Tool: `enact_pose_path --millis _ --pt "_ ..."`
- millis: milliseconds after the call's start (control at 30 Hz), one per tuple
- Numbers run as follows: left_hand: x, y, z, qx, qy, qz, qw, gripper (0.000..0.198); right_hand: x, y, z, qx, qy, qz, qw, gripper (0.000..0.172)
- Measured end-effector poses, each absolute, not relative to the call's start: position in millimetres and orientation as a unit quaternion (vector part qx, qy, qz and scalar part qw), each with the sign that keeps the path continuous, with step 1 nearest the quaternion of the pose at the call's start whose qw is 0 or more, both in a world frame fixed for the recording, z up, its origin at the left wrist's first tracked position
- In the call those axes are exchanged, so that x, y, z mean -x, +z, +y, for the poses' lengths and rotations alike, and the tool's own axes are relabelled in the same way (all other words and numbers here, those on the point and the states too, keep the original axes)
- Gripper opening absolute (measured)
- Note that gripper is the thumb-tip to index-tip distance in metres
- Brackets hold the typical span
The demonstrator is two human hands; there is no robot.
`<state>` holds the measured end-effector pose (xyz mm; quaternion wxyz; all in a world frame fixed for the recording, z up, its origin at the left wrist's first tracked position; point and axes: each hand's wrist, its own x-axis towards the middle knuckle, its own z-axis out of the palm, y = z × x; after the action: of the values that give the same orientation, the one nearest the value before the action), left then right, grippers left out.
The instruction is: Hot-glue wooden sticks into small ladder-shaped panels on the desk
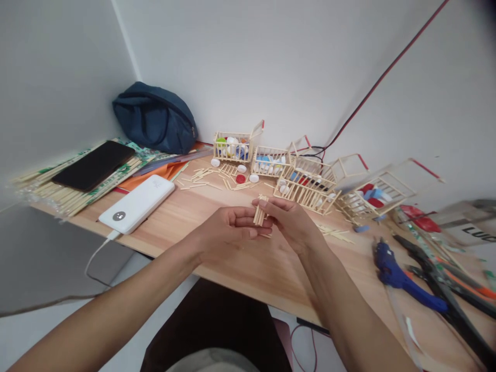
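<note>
Head view, stick carts (304, 194) holding coloured caps (231, 146), right fingers (268, 207) gripping stick bundle (259, 217), left fingers (244, 221) loosely open.

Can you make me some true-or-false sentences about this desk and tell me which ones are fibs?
1. The right hand holds a bundle of short pale wooden sticks. True.
2. A flat black phone lies on the power bank. False: the flat black phone lies on packs of long pale sticks.
3. A white cable plugs into the rectangular white power bank. True.
4. The glue gun is yellow. False: the pistol-shaped glue gun is blue.
</note>
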<state>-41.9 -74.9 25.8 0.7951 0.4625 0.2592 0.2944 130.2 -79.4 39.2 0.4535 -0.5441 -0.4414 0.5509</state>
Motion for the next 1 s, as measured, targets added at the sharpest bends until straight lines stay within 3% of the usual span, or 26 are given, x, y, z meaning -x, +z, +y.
enact_pose_path --millis 400,833,1000 --pt "29 19 -86 -0.488 0.395 0.322 0.709 0.031 -134 27 -79 0.497 0.583 -0.440 0.468 0.029" --pt "28 16 -85 -0.470 0.365 0.360 0.718 0.030 -135 20 -81 0.523 0.495 -0.528 0.449 0.024" --pt "27 18 -86 -0.448 0.366 0.353 0.736 0.032 -141 17 -81 0.478 0.462 -0.596 0.451 0.047"
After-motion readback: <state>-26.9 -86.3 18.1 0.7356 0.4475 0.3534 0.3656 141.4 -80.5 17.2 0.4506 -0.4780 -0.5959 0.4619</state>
